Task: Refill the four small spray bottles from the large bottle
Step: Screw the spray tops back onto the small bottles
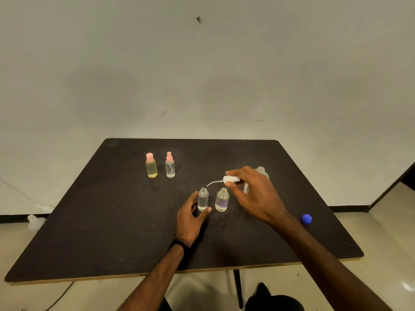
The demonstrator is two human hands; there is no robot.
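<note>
The open clear spray bottle point(203, 199) stands upright on the dark surface point(112, 221), its neck bare, with the left hand point(190, 217) curled loosely round its base; thumb and fingers bracket it, likely to steady it, though a firm grip cannot be confirmed. Just to the right of that hand stands a second uncapped bottle point(222, 199) with a purplish tint at the bottom. Above and between the two, the right hand point(253, 191) pinches a white spray head point(231, 179) by its cap, the dip tube point(214, 182) trailing left toward the open neck, probably so the tube can be threaded in and the head screwed down. Behind the right hand the large bottle point(261, 171) is mostly hidden, its mouth open; its blue cap point(306, 219) lies well off to the right, near the wrist. Far to the upper left of both hands stand a yellow bottle point(151, 166) and a clear one point(170, 164), each pink-capped. The purplish bottle sits close enough that the tube could snag it.
</note>
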